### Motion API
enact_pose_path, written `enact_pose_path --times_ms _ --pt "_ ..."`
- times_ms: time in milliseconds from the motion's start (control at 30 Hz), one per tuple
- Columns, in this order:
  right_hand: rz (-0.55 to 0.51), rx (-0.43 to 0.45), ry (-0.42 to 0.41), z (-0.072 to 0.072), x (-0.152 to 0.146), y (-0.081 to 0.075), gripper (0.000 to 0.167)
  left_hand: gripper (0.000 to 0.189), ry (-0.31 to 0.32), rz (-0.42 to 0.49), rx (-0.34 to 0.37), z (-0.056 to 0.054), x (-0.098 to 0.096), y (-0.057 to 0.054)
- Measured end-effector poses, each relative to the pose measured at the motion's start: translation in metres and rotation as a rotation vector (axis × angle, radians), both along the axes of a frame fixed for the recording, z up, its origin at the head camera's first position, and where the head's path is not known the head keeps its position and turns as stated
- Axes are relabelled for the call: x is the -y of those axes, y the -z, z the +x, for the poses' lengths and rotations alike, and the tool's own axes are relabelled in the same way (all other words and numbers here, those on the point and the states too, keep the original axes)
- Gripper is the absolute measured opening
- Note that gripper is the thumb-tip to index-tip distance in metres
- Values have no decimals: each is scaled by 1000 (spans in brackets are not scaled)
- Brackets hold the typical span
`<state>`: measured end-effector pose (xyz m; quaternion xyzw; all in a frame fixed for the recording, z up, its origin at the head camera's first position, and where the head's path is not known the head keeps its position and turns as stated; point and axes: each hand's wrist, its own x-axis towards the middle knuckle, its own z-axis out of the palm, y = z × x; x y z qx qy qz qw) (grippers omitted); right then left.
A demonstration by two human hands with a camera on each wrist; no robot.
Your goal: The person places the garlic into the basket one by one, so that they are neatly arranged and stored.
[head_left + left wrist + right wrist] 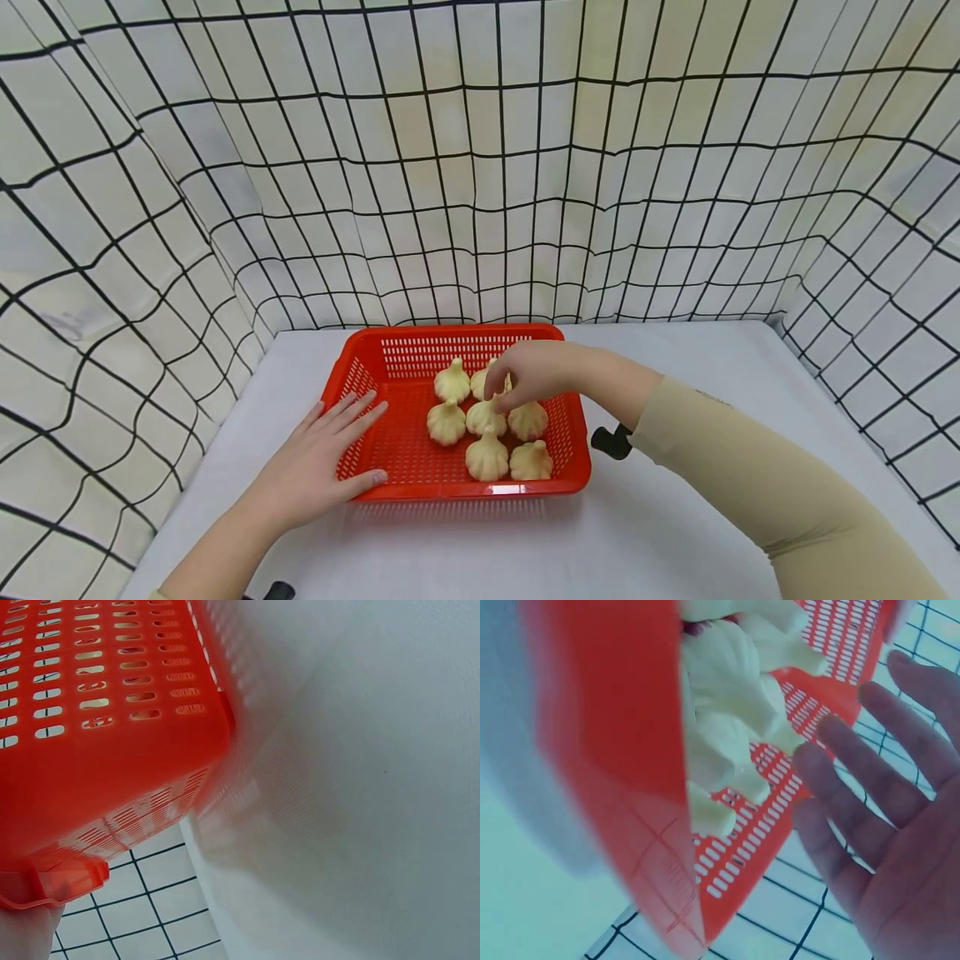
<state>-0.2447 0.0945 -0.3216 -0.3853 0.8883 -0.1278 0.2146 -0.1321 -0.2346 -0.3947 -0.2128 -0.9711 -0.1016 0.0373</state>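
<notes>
A red plastic basket (401,450) with slotted walls holds several pale garlic bulbs (487,457), mostly in its middle and right half. My left hand (318,471) rests on the basket's left rim, fingers spread and straight. In the left wrist view, only a bit of that hand (28,936) shows below the rim. Over the garlic at the right side hangs my right hand (536,371), fingertips pointing down close to the bulbs. The right wrist view shows its fingers (870,765) apart and loosely bent beside the stems, with nothing in the palm.
The basket stands on a white-covered table (675,517). Black netting (487,208) over white sheets rises behind it and on both sides. A small black device (611,443) sits at the right wrist, and another (279,591) near the left wrist.
</notes>
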Motion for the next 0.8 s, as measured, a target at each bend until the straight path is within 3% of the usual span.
enact_pose_path --times_ms 233,500,800 --pt "-187 -76 57 1 -24 -3 21 85 3 5 -3 -1 -1 0" --pt "-317 -259 138 10 -54 0 19 86 2 7 2 -2 -1 2" --pt "-438 -303 222 24 -90 15 19 85 -9 3 -1 3 1 1"
